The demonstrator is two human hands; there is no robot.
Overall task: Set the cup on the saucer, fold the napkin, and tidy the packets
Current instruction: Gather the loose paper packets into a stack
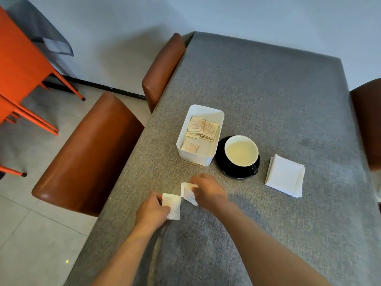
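A black cup (241, 152) with a pale inside stands on a black saucer (223, 169), its handle toward me. To its right lies a white napkin (285, 175), folded into a square. Left of the cup, a white box (186, 139) holds several paper packets (203, 127). Near the table's left front, my left hand (151, 210) grips one packet (172, 206) by its edge. My right hand (208, 190) pinches a second packet (188, 193) just beside it. Both packets are just above or on the cloth; I cannot tell which.
A grey cloth covers the table (268, 89). Two brown padded chairs (88, 153) stand along its left edge, and another brown chair (369, 120) at the right. An orange chair (22, 65) stands on the tiled floor at far left.
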